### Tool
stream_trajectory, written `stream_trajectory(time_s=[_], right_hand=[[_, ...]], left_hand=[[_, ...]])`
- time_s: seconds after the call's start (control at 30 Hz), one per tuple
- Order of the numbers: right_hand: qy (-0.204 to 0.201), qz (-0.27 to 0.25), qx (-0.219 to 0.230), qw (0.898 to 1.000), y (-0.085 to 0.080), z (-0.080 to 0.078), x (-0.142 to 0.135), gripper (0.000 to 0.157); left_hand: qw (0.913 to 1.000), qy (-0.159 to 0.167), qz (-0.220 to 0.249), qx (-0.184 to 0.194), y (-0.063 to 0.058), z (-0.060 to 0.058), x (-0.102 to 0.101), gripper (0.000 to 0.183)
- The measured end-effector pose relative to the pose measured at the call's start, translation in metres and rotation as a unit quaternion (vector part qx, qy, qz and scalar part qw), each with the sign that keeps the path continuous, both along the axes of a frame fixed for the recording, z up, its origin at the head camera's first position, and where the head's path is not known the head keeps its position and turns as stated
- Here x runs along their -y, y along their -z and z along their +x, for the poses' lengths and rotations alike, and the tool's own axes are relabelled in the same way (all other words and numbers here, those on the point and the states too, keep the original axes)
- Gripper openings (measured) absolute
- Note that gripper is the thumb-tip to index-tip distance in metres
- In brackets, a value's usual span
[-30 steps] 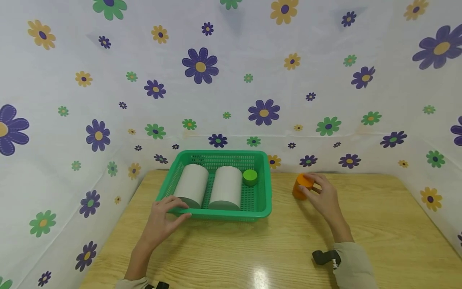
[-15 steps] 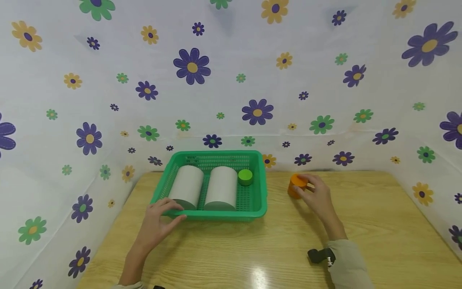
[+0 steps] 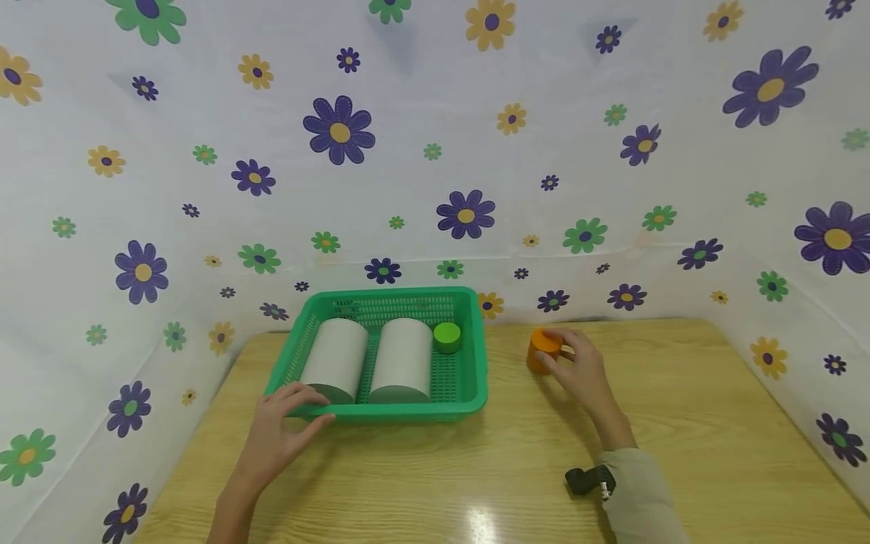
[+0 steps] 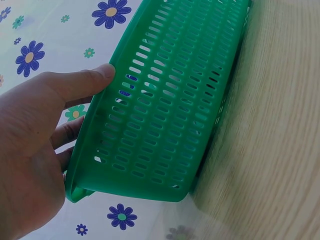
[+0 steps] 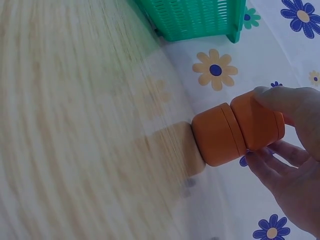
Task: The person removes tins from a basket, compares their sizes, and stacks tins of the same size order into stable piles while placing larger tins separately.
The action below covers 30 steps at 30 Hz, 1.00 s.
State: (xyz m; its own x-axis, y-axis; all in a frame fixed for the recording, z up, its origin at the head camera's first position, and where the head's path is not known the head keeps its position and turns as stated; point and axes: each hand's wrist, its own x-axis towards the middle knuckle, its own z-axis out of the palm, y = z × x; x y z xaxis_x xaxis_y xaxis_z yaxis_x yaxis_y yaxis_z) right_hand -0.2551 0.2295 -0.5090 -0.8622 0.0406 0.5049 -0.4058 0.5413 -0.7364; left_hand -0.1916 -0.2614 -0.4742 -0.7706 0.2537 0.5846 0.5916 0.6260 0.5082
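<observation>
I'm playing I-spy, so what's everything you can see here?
Wood-grain table: 1, yellowish, bottom of head view
Flower-patterned sheeting: count unclear, white, behind the table
Rectangular slotted plastic basket: 1, green, on the table
Large cylinders: 2, white, lying in the basket
Small round piece: 1, light green, in basket, far right
Small rounded cylinders: 2, orange, stacked, right of basket
Cloth sleeve: 1, khaki, lower right
Small wrist device: 1, black, beside the sleeve
Left hand: 1, bare, gripping the basket's near-left rim
Right hand: 1, bare, holding the upper orange cylinder
</observation>
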Motion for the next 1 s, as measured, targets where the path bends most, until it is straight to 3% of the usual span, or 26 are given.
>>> stream_trajectory(time_s=[0.27, 0.77, 1.0], right_hand=[[0.002, 0.015, 0.001, 1.000, -0.004, 0.001, 0.000, 0.041], [0.014, 0.039, -0.063, 0.997, -0.034, 0.010, 0.001, 0.040], [-0.013, 0.037, -0.049, 0.998, -0.047, 0.015, 0.010, 0.040]], left_hand=[[1.0000, 0.004, 0.006, 0.002, -0.001, 0.001, 0.001, 0.031], [0.9999, -0.008, -0.004, 0.006, -0.001, -0.001, 0.000, 0.028], [0.9999, -0.009, -0.002, 0.009, 0.000, 0.000, 0.001, 0.028]])
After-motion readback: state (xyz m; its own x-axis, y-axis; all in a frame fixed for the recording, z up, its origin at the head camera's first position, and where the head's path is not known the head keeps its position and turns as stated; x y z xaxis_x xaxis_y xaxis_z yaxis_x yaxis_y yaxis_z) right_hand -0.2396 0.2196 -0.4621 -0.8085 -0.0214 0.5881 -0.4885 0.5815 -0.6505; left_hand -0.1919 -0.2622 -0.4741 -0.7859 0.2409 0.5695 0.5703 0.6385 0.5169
